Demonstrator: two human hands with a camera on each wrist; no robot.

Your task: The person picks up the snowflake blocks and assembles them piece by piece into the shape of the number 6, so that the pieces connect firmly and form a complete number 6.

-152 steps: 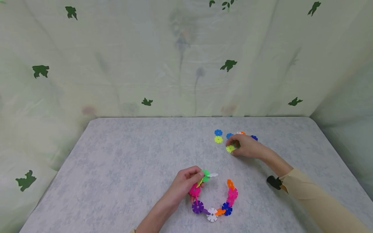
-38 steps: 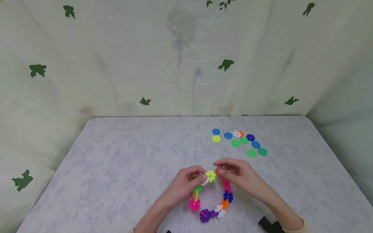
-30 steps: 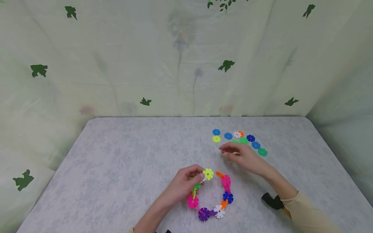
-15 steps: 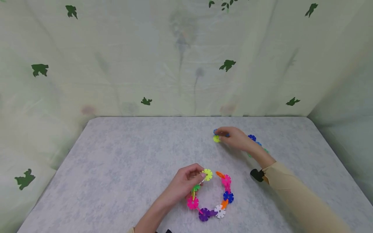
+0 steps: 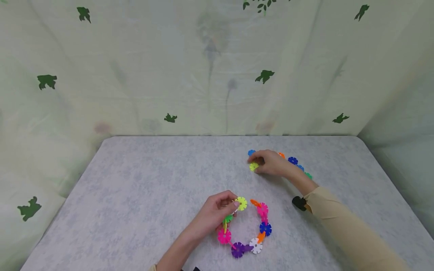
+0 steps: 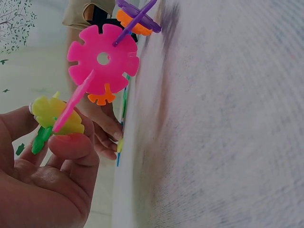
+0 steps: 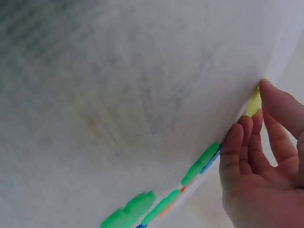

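Right hand (image 5: 276, 165) pinches loose yellow flower disc (image 5: 253, 166) by its rim, left hand (image 5: 217, 209) grips flower-disc chain (image 5: 222, 238); lift straight up

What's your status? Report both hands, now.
Left hand gripping multicoloured chain of notched plastic discs. Right hand pinching loose yellow notched plastic disc. Chain not closed; no obstacle visible.

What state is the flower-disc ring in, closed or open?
Open: the head view shows a gap in the ring between its yellow end disc and orange end disc.
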